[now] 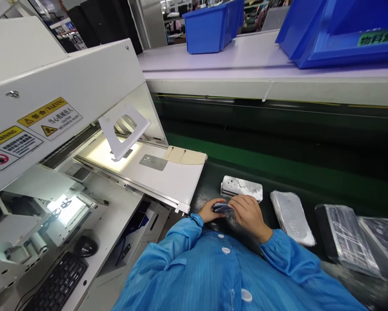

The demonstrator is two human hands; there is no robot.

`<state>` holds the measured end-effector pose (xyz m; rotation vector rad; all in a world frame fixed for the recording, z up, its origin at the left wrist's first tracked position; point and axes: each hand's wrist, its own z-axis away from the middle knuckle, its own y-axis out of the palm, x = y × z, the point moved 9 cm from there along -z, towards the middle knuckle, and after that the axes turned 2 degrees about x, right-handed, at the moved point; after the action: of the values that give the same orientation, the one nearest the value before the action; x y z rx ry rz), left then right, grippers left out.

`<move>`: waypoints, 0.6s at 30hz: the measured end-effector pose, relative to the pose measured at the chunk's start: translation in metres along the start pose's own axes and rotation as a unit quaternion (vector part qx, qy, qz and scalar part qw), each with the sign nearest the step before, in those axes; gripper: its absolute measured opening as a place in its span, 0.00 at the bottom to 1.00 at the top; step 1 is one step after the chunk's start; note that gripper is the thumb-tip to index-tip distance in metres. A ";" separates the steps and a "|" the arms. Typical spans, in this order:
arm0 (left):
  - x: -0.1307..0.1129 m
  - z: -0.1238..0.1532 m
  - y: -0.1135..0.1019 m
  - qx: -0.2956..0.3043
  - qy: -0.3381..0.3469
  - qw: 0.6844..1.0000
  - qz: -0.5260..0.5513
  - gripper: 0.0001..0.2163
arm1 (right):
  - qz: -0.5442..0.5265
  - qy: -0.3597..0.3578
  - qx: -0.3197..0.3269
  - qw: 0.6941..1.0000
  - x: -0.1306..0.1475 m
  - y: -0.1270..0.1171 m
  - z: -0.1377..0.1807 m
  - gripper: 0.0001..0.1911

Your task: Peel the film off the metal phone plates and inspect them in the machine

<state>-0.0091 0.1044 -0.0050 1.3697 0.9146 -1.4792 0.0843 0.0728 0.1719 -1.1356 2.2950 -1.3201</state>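
Note:
Close to my body, my left hand (209, 211) grips the left end of a thin dark phone back panel (221, 208), held tilted. The fingers of my right hand (249, 214) are curled at the panel's right end. Just beyond my hands lies a small stack of phone back panels (241, 186) with camera holes, the top one wrapped in clear film. A second stack of film-wrapped panels (291, 216) rests to the right of my right hand. Farther right are dark panels in clear plastic (351, 239).
To the left is a white machine (97, 73) with warning labels. Its white tray (177, 183) carries a grey panel (153, 162) and a lit area. A keyboard (58, 280) and mouse (85, 246) sit lower left. Blue bins (204, 31) stand on the shelf (259, 56) behind the green belt (233, 157).

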 end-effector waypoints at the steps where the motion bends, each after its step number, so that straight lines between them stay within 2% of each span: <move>1: 0.001 0.000 0.000 -0.001 -0.003 1.000 0.003 0.29 | -0.004 -0.001 -0.003 1.000 0.000 -0.002 -0.001 0.13; 5: 0.007 -0.002 0.003 0.002 -0.018 1.000 0.013 0.28 | -0.019 -0.010 -0.011 1.000 0.002 -0.006 -0.004 0.13; 11: 0.010 -0.003 0.006 0.008 -0.031 0.999 0.022 0.22 | -0.056 0.027 -0.003 0.998 -0.007 -0.007 -0.007 0.12; 18: 0.001 -0.003 0.009 0.014 -0.016 0.999 0.030 0.26 | -0.032 -0.019 0.005 0.999 0.003 -0.006 -0.007 0.13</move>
<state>0.0006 0.1038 -0.0057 1.3782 0.8285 -1.4686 0.0817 0.0736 0.1816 -1.2285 2.2401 -1.3204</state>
